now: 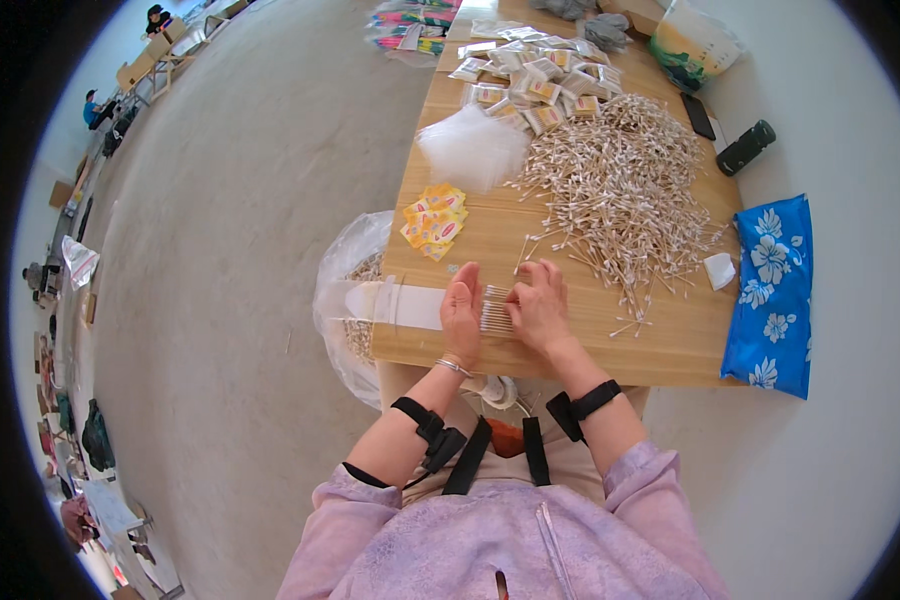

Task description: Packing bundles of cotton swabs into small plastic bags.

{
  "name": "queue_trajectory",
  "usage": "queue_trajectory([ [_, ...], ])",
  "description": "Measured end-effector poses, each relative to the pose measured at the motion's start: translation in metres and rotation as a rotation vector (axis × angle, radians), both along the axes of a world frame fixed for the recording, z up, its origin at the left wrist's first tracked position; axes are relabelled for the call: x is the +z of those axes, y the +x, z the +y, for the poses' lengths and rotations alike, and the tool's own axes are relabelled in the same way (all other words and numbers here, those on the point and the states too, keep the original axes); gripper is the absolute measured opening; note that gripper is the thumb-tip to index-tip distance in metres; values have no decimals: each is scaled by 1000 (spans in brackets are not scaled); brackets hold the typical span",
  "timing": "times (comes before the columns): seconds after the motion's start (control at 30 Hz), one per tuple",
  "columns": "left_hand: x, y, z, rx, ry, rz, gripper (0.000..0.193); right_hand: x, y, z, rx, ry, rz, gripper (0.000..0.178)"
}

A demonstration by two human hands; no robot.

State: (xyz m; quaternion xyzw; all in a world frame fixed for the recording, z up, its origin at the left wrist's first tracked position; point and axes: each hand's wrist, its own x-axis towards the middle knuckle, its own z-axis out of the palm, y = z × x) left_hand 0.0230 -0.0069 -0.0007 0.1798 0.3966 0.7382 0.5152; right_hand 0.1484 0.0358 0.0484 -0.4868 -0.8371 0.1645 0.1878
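A row of cotton swabs (493, 311) lies side by side on the wooden table near its front edge, between my two hands. My left hand (460, 314) stands on its edge, fingers stretched out, with its palm against the left ends of the swabs. Curled over the right ends, the fingers of my right hand (540, 308) grip the row; its fingertips are partly hidden. Beyond my right hand spreads a large heap of loose cotton swabs (620, 190). A white strip (418, 306) runs out to the left from beneath my left hand.
Yellow printed cards (436, 222) and clear plastic bags (473, 147) lie at the left. Filled packets (543, 90) pile up farther back. Along the right stand a blue flowered pouch (769, 295), a dark bottle (745, 148) and a phone (697, 116). A plastic sack (342, 290) hangs by the left edge.
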Motion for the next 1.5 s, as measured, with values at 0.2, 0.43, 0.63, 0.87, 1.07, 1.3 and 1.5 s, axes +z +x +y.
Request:
queue_trajectory([
  [0.2, 3, 1, 0, -1, -3, 7, 46, 4, -3, 5, 29, -45, -103, 9],
  [0.43, 3, 4, 3, 50, -28, -3, 31, -6, 9, 1, 56, 123, 91, 9],
  [0.63, 9, 1, 1, 72, -96, 445, 24, 6, 11, -9, 14, 164, 192, 11],
  [0.87, 36, 0, -3, -42, -120, 436, 20, 19, 6, -19, 30, 267, 246, 11],
  [1.07, 42, -1, -10, -141, -137, 402, 17, 17, 8, -27, 21, 144, 460, 10],
  [1.3, 54, -5, -22, -194, -50, 363, 14, 7, 16, -27, -40, -612, 955, 10],
  [1.5, 53, -91, -70, 56, -273, 520, 20, 5, 35, -5, -88, -111, 372, 10],
])
